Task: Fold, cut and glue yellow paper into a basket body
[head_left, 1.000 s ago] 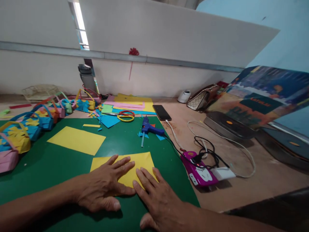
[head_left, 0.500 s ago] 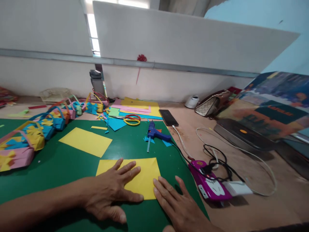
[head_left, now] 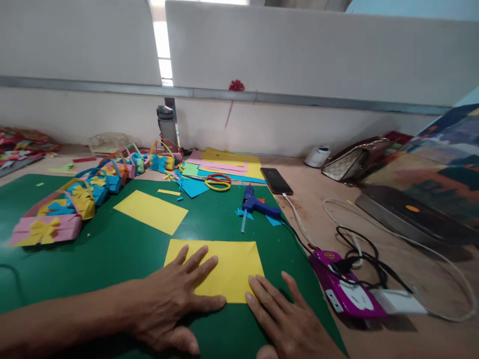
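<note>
A yellow sheet of paper lies flat on the green mat in front of me. My left hand rests across its left part, fingers spread, with nothing gripped. The fingertips of my right hand touch the sheet's lower right corner; its fingers are stretched out and the thumb stands apart. Farther off to the left is a second yellow sheet. Beyond the paper, a blue glue gun with a clear glue stick lies on the mat.
Several small paper baskets with bows line the left side. Scissors lie by stacked coloured paper at the back. At right are a phone, a purple power strip with tangled cables, and a dark case. A bottle stands behind.
The whole view has swung to the left, so the objects appear farther right and more of the left side shows. Both hands stay on the yellow sheet in nearly the same pose.
</note>
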A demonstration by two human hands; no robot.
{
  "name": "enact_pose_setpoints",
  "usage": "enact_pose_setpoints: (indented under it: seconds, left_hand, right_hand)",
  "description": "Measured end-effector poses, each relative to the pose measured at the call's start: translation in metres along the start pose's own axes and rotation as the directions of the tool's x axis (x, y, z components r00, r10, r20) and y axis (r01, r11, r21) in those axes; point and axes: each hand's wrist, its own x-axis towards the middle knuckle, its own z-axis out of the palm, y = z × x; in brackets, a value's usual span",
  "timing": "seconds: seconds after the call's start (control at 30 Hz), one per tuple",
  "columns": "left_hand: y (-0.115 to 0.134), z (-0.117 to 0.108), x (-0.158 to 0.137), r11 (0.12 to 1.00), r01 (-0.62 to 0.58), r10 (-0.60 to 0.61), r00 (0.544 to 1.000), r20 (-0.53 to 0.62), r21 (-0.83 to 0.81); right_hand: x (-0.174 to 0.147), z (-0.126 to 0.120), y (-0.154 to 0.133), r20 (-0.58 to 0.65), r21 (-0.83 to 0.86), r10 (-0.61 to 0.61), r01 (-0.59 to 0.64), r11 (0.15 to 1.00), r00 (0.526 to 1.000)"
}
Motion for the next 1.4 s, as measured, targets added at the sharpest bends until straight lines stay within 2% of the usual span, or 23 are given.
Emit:
enact_pose_setpoints:
  seconds: [0.17, 0.3, 0.43, 0.53, 0.6, 0.67, 0.73, 0.77, 0.8, 0.9, 0.97, 1.03, 1.17, 1.3, 1.4]
  left_hand:
    - [-0.005, 0.013, -0.043, 0.99, 0.118, -0.114, 0.992, -0.057, 0.078]
    - [-0.012, 0.032, -0.074, 0.964, 0.202, -0.171, 0.969, -0.178, 0.174]
    - [-0.016, 0.047, -0.099, 0.939, 0.26, -0.205, 0.949, -0.241, 0.225]
    - [-0.017, 0.047, -0.114, 0.919, 0.291, -0.222, 0.939, -0.261, 0.266]
    - [-0.016, 0.041, -0.117, 0.909, 0.293, -0.194, 0.927, -0.321, 0.296]
    - [-0.015, 0.033, -0.111, 0.905, 0.294, -0.122, 0.871, -0.476, 0.307]
    - [-0.013, 0.027, -0.091, 0.903, 0.317, -0.052, 0.752, -0.658, 0.291]
    - [-0.012, 0.025, -0.076, 0.901, 0.33, -0.046, 0.718, -0.695, 0.281]
    - [-0.012, 0.025, -0.06, 0.903, 0.32, -0.031, 0.713, -0.701, 0.286]
    - [-0.013, 0.037, -0.011, 0.899, 0.293, -0.018, 0.767, -0.642, 0.325]
    - [-0.016, 0.051, 0.013, 0.911, 0.297, -0.083, 0.811, -0.579, 0.285]
    - [-0.018, 0.064, 0.026, 0.926, 0.297, -0.148, 0.852, -0.501, 0.232]
    - [-0.013, 0.07, 0.027, 0.898, 0.374, -0.274, 0.887, -0.372, 0.23]
    - [-0.006, 0.058, 0.016, 0.857, 0.438, -0.356, 0.884, -0.303, 0.271]
    - [-0.005, 0.053, 0.006, 0.839, 0.466, -0.387, 0.874, -0.294, 0.282]
  right_hand:
    - [0.001, 0.004, -0.002, -0.072, -0.061, -0.005, 0.0, 0.998, 0.997]
    - [0.002, 0.011, -0.007, -0.179, -0.015, 0.093, -0.098, 0.995, 0.979]
    - [0.005, 0.011, -0.009, -0.186, 0.004, 0.091, -0.092, 0.996, 0.978]
    - [0.005, 0.006, -0.008, -0.209, 0.014, 0.087, -0.086, 0.996, 0.974]
    - [0.006, 0.001, -0.005, -0.203, 0.048, 0.106, -0.098, 0.994, 0.973]
    - [0.012, -0.006, -0.002, -0.149, 0.107, 0.108, -0.092, 0.99, 0.983]
    - [0.026, -0.014, -0.001, -0.113, 0.169, 0.16, -0.14, 0.976, 0.981]
    - [0.035, -0.016, -0.002, -0.109, 0.194, 0.205, -0.181, 0.964, 0.973]
    - [0.046, -0.016, -0.003, -0.09, 0.217, 0.228, -0.205, 0.955, 0.969]
    - [0.077, -0.006, -0.013, 0.031, 0.287, 0.261, -0.259, 0.922, 0.965]
    - [0.09, 0.009, -0.019, 0.138, 0.324, 0.271, -0.302, 0.897, 0.953]
    - [0.096, 0.024, -0.024, 0.226, 0.351, 0.221, -0.291, 0.89, 0.949]
    - [0.092, 0.034, -0.024, 0.283, 0.367, 0.263, -0.358, 0.859, 0.922]
    - [0.079, 0.026, -0.012, 0.333, 0.32, 0.334, -0.439, 0.84, 0.882]
    - [0.066, 0.024, -0.002, 0.349, 0.257, 0.38, -0.477, 0.84, 0.857]
